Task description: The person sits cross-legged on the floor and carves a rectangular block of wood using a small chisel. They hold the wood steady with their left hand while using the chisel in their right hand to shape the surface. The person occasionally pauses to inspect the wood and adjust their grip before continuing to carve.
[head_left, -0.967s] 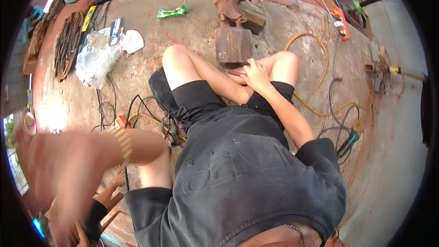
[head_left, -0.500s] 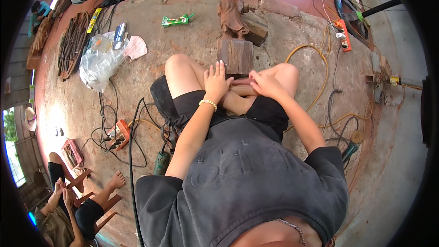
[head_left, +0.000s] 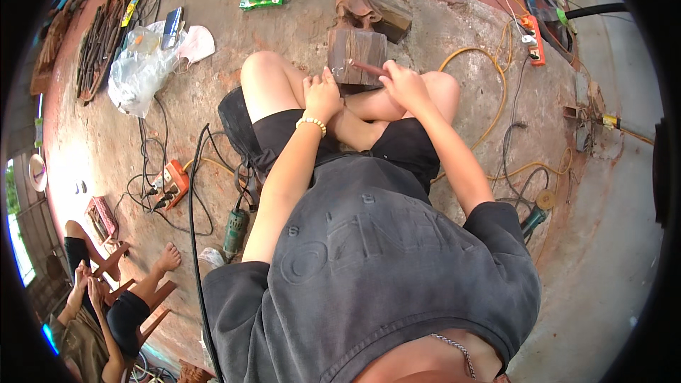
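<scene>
A: Obs: right hand point(head_left: 406, 85) closed around a slim carving tool point(head_left: 365, 68), tip on the wooden block point(head_left: 357, 57), upper centre of frame, before the knees.
B: Left hand point(head_left: 323, 93)?
A: Loosely curled, fingers against the block's near edge, holding nothing. Judged: carving under way; next stroke needs a steady brace.

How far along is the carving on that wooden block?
The figure on top of the wooden statue already looks shaped. The left hand steadies its square base block; the right hand holds a chisel against it. The base looks plain, seemingly uncarved.
</scene>
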`<state>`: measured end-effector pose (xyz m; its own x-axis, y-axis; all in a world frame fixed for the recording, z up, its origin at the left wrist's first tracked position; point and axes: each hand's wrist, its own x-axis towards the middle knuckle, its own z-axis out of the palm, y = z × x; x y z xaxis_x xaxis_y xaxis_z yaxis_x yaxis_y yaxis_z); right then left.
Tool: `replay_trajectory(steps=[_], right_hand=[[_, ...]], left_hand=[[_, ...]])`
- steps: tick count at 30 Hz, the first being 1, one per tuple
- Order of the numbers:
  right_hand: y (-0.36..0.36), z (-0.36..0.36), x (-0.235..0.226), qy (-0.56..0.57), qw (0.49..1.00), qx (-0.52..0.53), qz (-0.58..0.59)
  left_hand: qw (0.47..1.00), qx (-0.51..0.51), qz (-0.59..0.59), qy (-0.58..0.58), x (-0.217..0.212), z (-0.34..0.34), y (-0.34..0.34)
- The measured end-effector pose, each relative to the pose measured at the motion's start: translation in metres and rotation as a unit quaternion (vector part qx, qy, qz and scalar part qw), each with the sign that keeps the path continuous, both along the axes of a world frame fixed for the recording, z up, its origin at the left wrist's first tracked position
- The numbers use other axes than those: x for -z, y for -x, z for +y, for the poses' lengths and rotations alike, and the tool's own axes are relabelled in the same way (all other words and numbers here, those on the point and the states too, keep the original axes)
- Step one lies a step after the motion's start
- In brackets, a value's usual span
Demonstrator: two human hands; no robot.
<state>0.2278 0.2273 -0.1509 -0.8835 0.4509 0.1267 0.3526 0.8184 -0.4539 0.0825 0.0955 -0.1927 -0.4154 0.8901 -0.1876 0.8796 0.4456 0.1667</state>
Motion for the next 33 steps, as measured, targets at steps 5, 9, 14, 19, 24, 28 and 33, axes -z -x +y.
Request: replay_trajectory(steps=[5,9,14,19,24,28,33], right_hand=[[0.011,0.012,-0.002,-0.024,0.991,-0.030,-0.128],[0.017,0.001,0.015,-0.027,0.991,-0.064,-0.118],[0.027,0.003,0.007,-0.041,0.993,0.064,-0.086],[0.020,0.037,0.006,-0.074,0.965,-0.191,-0.162],[0.025,0.047,0.010,-0.061,0.961,-0.234,-0.135],[0.016,0.036,0.003,-0.086,0.954,-0.230,-0.173],[-0.004,0.012,0.024,0.047,0.999,-0.027,-0.002]], left_hand=[[1.000,0.004,0.018,0.014,0.001,0.006,0.001],[1.000,-0.009,0.008,0.020,0.003,0.006,0.003],[0.999,-0.006,0.037,-0.002,0.003,0.004,0.003],[0.999,0.011,0.029,0.016,0.004,0.005,0.002],[0.999,0.010,0.038,-0.006,0.009,0.004,-0.002],[1.000,-0.001,-0.011,0.013,-0.010,0.008,-0.002],[1.000,0.000,0.002,0.003,-0.004,0.005,0.000]])
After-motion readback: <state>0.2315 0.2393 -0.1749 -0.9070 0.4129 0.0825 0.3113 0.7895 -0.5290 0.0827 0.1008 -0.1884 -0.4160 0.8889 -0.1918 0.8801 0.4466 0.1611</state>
